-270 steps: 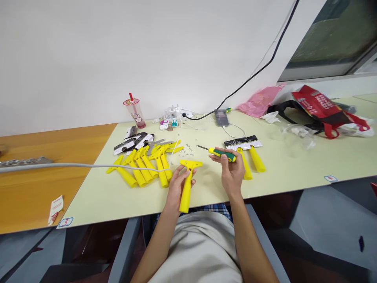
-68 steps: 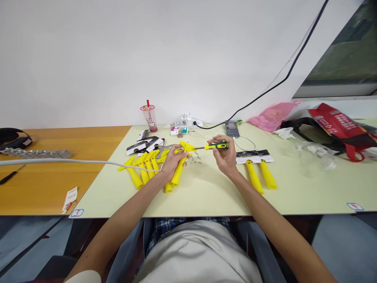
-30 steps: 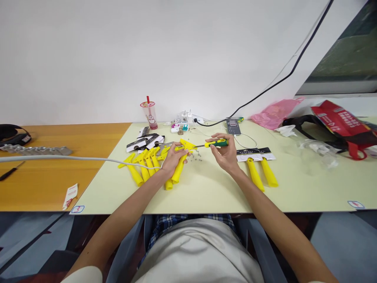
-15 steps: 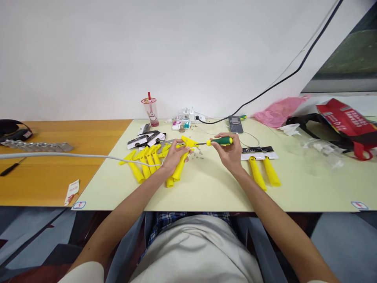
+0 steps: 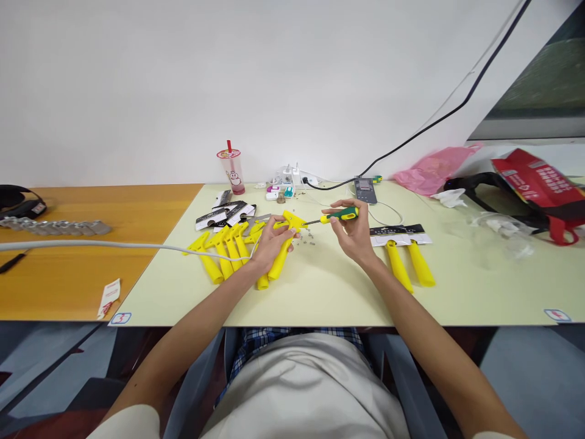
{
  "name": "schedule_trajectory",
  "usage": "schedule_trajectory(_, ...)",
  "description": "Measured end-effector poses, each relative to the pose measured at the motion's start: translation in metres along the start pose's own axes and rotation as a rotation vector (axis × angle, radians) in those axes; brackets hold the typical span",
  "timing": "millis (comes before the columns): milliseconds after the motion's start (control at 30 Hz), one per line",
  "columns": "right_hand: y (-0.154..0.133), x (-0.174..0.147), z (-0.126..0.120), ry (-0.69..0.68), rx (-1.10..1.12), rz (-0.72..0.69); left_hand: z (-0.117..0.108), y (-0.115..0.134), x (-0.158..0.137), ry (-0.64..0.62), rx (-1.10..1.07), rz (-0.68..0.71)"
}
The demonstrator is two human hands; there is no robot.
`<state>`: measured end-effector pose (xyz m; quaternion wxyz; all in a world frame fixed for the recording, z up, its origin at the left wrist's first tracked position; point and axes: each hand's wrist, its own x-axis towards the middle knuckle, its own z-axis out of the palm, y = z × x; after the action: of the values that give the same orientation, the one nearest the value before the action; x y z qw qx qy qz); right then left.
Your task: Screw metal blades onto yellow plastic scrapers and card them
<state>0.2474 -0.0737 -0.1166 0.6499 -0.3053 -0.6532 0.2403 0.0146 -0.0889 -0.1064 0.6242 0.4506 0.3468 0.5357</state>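
My left hand (image 5: pixel 270 245) is closed round a yellow T-shaped scraper handle (image 5: pixel 280 261), its wide head up. A screwdriver (image 5: pixel 342 215) with a green and yellow grip is held in the curled fingers of my right hand (image 5: pixel 355 235). Its thin shaft points left, and the tip meets the head of the handle at its right end. Small screws (image 5: pixel 307 238) lie scattered on the table just beyond. Several more yellow handles (image 5: pixel 223 251) are bunched beside my left hand. Behind them is a pile of black-and-white sleeved blades (image 5: pixel 226 214).
Two yellow-handled scrapers with sleeved heads (image 5: pixel 420 263) lie right of my right hand. A pink cup (image 5: pixel 233 174), a power strip (image 5: pixel 289 177) and a phone (image 5: pixel 365 190) stand along the wall. A white cable (image 5: pixel 137 245) crosses above my left wrist. Bags (image 5: pixel 530 189) fill the right end.
The fingers of my right hand have shifted on the screwdriver's grip, with the index finger stretched further out. The tip stays at the handle's head, and my left hand keeps its hold.
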Motion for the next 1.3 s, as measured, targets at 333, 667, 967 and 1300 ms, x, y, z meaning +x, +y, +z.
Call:
schedule_trajectory(333, 0.0022, 0.0029, -0.0055, 0.219, -0.180, 0.027, 0.0031, 0.0038, -0.0041, -0.044, -0.004, 0.049)
schedule_trajectory(667, -0.0013, 0.0007, -0.0022, 0.171, -0.201, 0.043, 0.0010, 0.0084, -0.0008, 0.045, -0.056, 0.052)
schedule_trajectory(967, 0.0044, 0.0003, -0.0015, 0.118, -0.138, 0.073, -0.0037, 0.0061, 0.0020, 0.062, -0.095, 0.038)
schedule_trajectory(1300, 0.0036, -0.0038, 0.0014, 0.115, -0.142, 0.058, -0.0017, 0.0059, 0.0016, 0.072, -0.104, 0.030)
